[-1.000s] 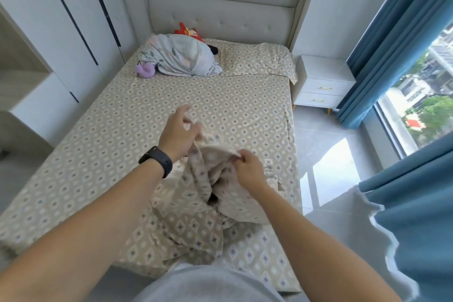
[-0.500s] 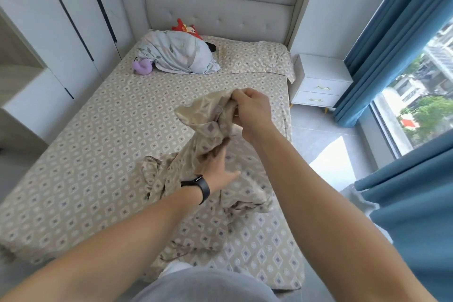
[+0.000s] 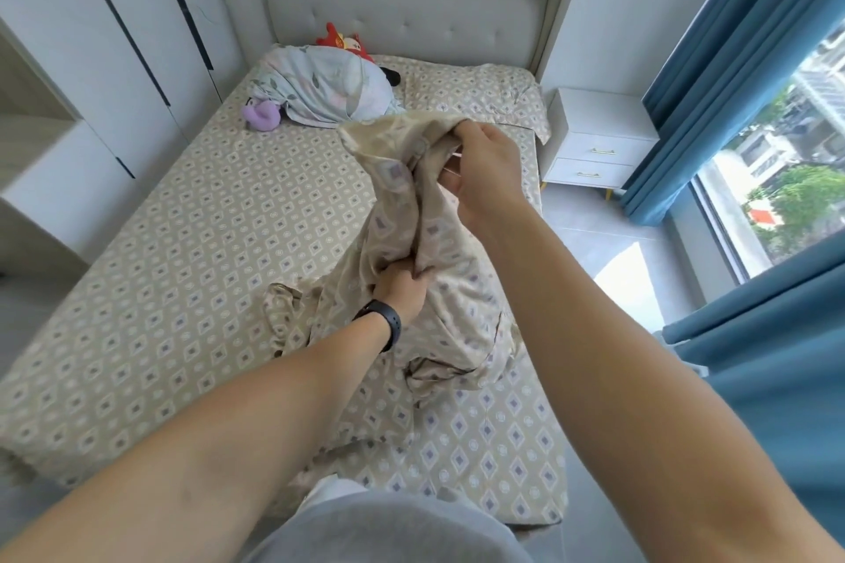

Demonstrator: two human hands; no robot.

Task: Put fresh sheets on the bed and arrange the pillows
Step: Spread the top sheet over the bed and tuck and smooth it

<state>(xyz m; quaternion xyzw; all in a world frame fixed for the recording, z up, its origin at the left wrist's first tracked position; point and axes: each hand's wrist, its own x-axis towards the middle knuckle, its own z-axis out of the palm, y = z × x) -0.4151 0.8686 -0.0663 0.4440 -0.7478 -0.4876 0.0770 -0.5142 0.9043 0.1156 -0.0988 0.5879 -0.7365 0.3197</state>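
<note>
A beige diamond-patterned sheet point(image 3: 192, 242) covers the bed. A loose piece of the same patterned cloth point(image 3: 439, 315), perhaps a pillowcase, hangs crumpled above the foot of the bed. My right hand point(image 3: 484, 169) grips its top end, raised high. My left hand point(image 3: 402, 293), with a black band on the wrist, grips the cloth lower down. A pillow in the matching case point(image 3: 475, 94) lies at the head on the right. A bundle of pale floral bedding point(image 3: 324, 87) lies at the head on the left.
A red plush toy point(image 3: 343, 43) and a purple one point(image 3: 261, 117) sit by the floral bundle. A white nightstand point(image 3: 599, 137) stands right of the bed. Blue curtains point(image 3: 731, 73) hang by the window; white wardrobes point(image 3: 91, 37) line the left wall.
My right hand has lifted the cloth's top end up off the bed. My left hand dropped from above the cloth to grip it lower down.
</note>
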